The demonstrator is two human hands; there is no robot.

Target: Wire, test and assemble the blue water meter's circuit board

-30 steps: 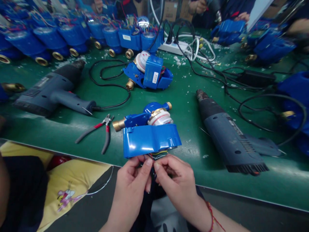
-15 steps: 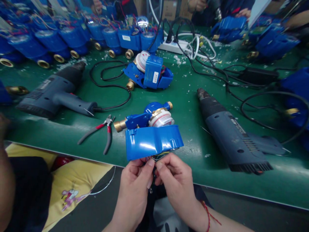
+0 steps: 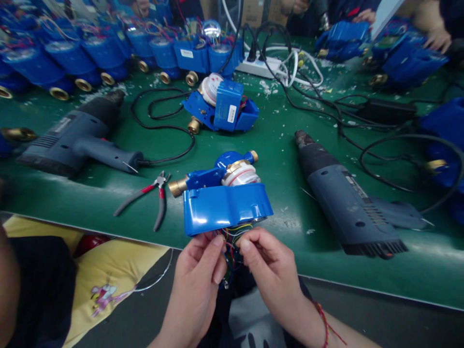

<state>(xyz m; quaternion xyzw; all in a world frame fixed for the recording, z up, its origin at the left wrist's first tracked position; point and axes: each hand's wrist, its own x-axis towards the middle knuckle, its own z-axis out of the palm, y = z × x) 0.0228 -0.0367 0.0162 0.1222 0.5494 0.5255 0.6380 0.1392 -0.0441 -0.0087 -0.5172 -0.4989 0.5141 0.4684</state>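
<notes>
A blue water meter with a brass threaded end and a round white-rimmed dial lies on its side at the table's near edge. Thin coloured wires come out from under its blue housing, and a small dark part with a circuit board hangs among them below the edge. My left hand pinches some of these wires on the left. On the right, my right hand is closed, thumb against forefinger, on wires at the other side of the bundle. Both hands sit just below the housing; the fingertips partly hide what they hold.
Red-and-grey cutting pliers lie left of the meter. Heat guns rest at left and right. Another meter sits behind, near a white power strip and black cables. Several meters line the back; other people's hands are beyond.
My hands have drawn slightly apart, and more of the coloured wires shows between them. The view has shifted a little, and a co-worker's hand has appeared over the meters at back right.
</notes>
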